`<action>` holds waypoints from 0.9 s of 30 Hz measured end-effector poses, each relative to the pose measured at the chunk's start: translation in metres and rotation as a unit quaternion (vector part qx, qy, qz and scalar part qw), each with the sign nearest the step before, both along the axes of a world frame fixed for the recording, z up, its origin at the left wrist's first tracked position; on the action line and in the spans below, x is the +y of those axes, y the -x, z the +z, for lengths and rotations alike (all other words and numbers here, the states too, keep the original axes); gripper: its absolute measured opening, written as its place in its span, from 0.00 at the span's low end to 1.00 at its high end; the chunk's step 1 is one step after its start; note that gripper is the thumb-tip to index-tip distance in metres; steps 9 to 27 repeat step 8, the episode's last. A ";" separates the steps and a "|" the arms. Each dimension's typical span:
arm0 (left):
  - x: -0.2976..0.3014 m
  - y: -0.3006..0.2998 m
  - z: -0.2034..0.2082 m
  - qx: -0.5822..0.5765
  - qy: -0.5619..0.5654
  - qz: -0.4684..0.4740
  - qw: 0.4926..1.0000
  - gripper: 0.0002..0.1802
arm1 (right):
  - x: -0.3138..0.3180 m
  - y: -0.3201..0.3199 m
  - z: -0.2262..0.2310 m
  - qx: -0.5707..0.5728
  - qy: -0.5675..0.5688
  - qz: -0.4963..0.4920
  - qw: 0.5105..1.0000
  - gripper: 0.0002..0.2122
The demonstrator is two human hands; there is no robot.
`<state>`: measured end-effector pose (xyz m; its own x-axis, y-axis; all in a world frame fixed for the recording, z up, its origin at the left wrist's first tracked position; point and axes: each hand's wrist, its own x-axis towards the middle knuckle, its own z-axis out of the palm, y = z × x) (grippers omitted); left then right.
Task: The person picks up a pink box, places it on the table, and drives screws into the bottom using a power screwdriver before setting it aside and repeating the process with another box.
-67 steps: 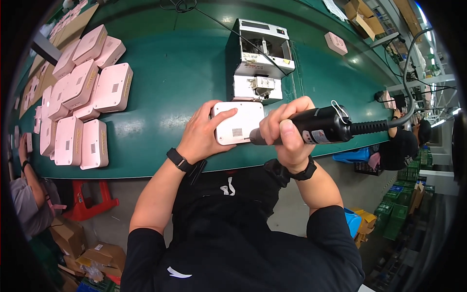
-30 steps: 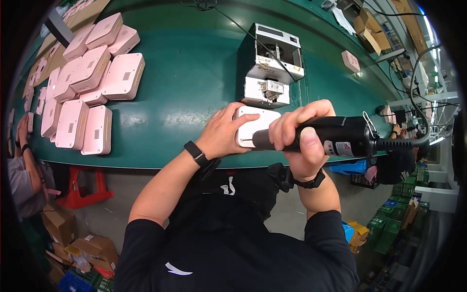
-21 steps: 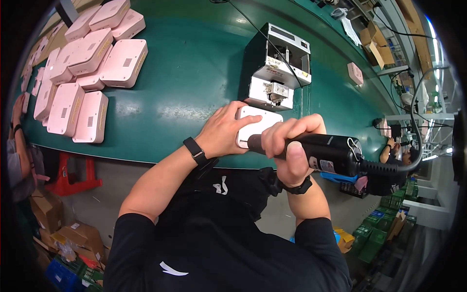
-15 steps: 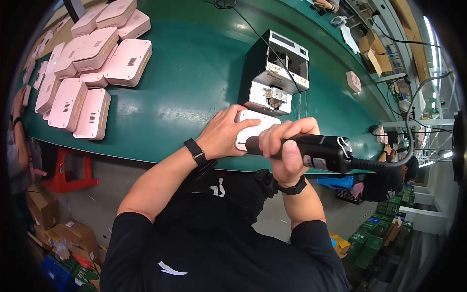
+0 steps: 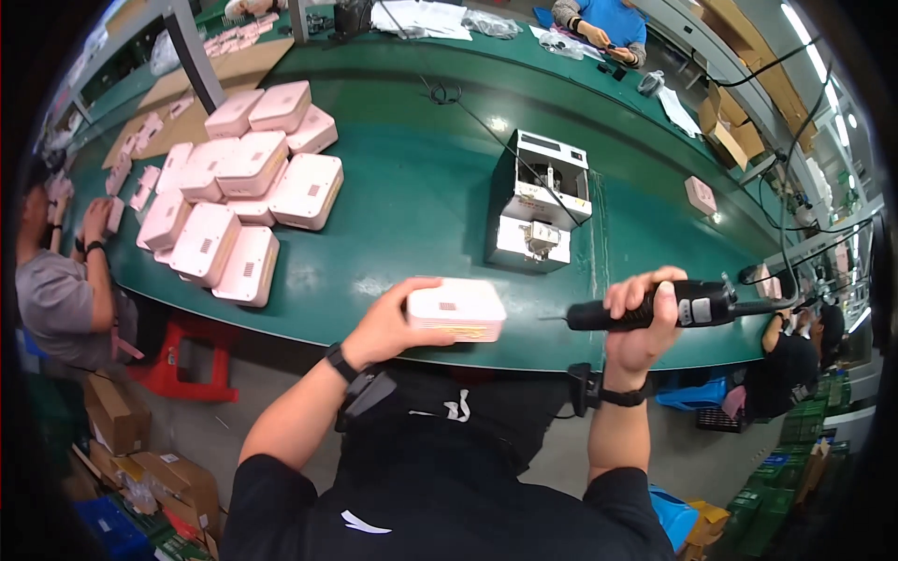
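My left hand (image 5: 382,325) grips a pale pink plastic case (image 5: 456,307) at its left end, thumb on the near side and fingers on the far edge. The case has rounded corners, a small vent grille on the upper face and a slotted side toward me. In my right hand (image 5: 641,313) is a black electric screwdriver (image 5: 706,304), held level with its thin bit pointing left. A gap separates the bit from the case. Beyond them on the bench stands a black and white screw feeder (image 5: 519,245).
Several pink cases (image 5: 309,192) lie heaped at the left of the green bench (image 5: 402,187); another case (image 5: 700,194) sits far right. A cable (image 5: 786,224) runs from the screwdriver up the right side. A co-worker (image 5: 70,290) sits at the left. A red stool (image 5: 192,360) stands below the bench.
The screwdriver has come off the case and moved right with my right hand. My left hand has lifted and tilted the case, showing its slotted side. The view has shifted, revealing more of the far bench.
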<state>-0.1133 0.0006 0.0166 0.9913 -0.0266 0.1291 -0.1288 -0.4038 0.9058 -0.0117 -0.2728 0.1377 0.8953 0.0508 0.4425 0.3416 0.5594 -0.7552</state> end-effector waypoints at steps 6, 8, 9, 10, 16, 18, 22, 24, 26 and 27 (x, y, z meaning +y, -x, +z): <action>0.058 0.021 0.019 0.350 0.577 0.060 0.736 0.38 | -0.067 0.004 -0.078 0.070 0.152 -0.193 0.967 0.06; 0.066 0.014 0.014 0.355 0.645 0.016 0.676 0.43 | -0.086 0.009 -0.100 0.064 0.078 -0.174 0.980 0.10; 0.066 0.014 0.014 0.355 0.645 0.016 0.676 0.43 | -0.086 0.009 -0.100 0.064 0.078 -0.174 0.980 0.10; 0.066 0.014 0.014 0.355 0.645 0.016 0.676 0.43 | -0.086 0.009 -0.100 0.064 0.078 -0.174 0.980 0.10; 0.066 0.014 0.014 0.355 0.645 0.016 0.676 0.43 | -0.086 0.009 -0.100 0.064 0.078 -0.174 0.980 0.10; 0.066 0.014 0.014 0.355 0.645 0.016 0.676 0.43 | -0.086 0.009 -0.100 0.064 0.078 -0.174 0.980 0.10; 0.066 0.014 0.014 0.355 0.645 0.016 0.676 0.43 | -0.086 0.009 -0.100 0.064 0.078 -0.174 0.980 0.10; 0.066 0.014 0.014 0.355 0.645 0.016 0.676 0.43 | -0.086 0.009 -0.100 0.064 0.078 -0.174 0.980 0.10; 0.066 0.014 0.014 0.355 0.645 0.016 0.676 0.43 | -0.086 0.009 -0.100 0.064 0.078 -0.174 0.980 0.10; 0.066 0.014 0.014 0.355 0.645 0.016 0.676 0.43 | -0.086 0.009 -0.100 0.064 0.078 -0.174 0.980 0.10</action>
